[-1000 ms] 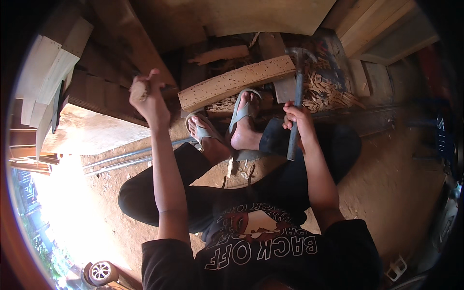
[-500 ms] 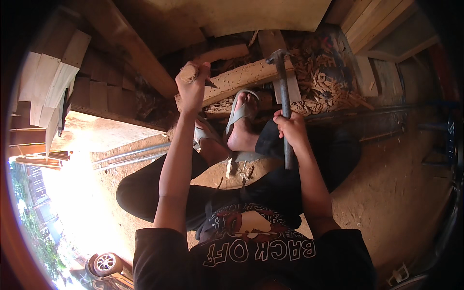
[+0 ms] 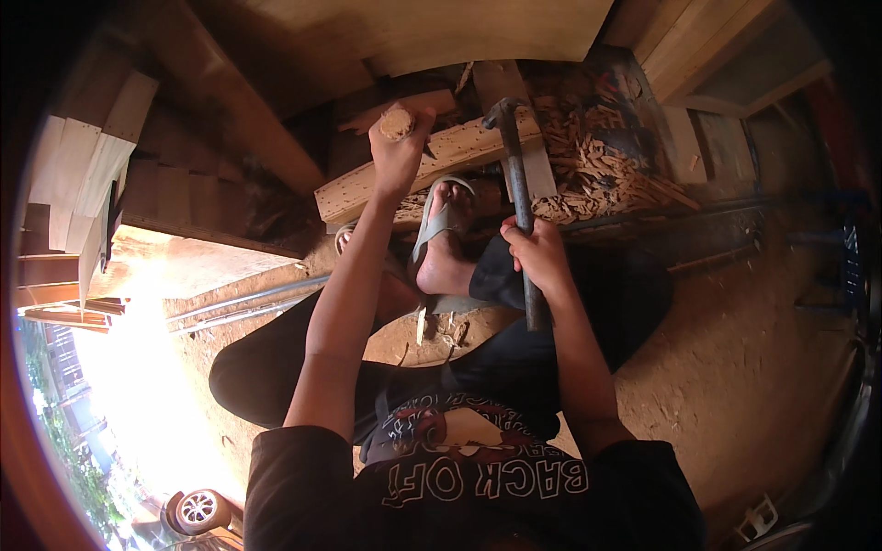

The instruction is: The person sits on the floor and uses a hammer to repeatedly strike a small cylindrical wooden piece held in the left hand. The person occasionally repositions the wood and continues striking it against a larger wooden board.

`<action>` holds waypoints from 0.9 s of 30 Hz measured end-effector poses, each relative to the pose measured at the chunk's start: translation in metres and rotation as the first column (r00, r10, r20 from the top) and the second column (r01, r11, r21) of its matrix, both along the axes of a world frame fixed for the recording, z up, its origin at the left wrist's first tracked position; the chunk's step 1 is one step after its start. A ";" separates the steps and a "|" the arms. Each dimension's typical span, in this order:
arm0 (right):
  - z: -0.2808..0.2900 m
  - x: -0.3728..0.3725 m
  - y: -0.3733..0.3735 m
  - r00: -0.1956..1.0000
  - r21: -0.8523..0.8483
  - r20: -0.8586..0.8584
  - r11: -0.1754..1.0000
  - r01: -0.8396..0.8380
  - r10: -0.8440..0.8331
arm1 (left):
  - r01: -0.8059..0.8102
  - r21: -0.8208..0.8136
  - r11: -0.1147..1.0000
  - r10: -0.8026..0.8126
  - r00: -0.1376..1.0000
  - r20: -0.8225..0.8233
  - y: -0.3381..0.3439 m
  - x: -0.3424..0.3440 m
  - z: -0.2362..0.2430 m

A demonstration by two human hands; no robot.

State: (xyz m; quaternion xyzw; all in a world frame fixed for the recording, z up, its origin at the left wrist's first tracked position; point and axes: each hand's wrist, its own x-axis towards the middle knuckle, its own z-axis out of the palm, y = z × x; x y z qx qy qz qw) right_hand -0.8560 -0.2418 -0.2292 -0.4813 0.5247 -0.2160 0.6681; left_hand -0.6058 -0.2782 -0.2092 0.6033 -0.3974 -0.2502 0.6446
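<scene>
My left hand [image 3: 395, 165] is wrapped round the thick wooden handle of a chisel [image 3: 398, 123]; the handle's worn, pale end faces up. Its dark, narrow blade shows just right of the fist, over a wooden beam [image 3: 469, 147]. Rows of small dark marks dot the beam's top. In my right hand [image 3: 537, 253] is a hammer [image 3: 516, 174], gripped partway down its dark metal shaft. The hammer's head is up near the beam's right end; whether it touches the beam I cannot tell.
Wood chips [image 3: 611, 174] are heaped right of the beam. My sandalled foot [image 3: 446, 216] rests against its near side. A large wooden panel [image 3: 459, 32] rises at the back. Stacked boards [image 3: 83, 174] stand left, and metal pipes [image 3: 248, 301] lie on the ground.
My left hand has shifted right along the beam with the chisel. The hammer stays near the beam's right end, and the whole view has slid slightly.
</scene>
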 end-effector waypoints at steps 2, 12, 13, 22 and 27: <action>-0.001 0.000 0.001 1.000 -0.013 -0.008 1.000 -0.004 0.004 | -0.009 0.020 1.000 0.009 1.000 -0.009 -0.002 -0.004 -0.003; -0.002 -0.001 0.002 0.998 -0.045 -0.049 0.999 -0.029 0.027 | 0.012 -0.020 1.000 -0.010 0.997 0.081 -0.009 -0.010 -0.013; -0.001 -0.001 0.003 0.999 -0.013 -0.007 0.999 -0.037 0.037 | -0.008 -0.013 1.000 0.009 0.993 0.121 -0.007 -0.010 -0.014; 0.018 -0.005 -0.003 0.954 0.326 0.243 0.941 0.090 -0.175 | 0.129 0.125 0.984 -0.133 0.991 0.026 -0.010 -0.006 -0.011; 0.059 -0.011 0.001 0.993 0.004 0.114 1.000 -0.015 0.015 | 0.141 0.009 0.990 -0.141 0.990 0.031 -0.004 -0.004 -0.010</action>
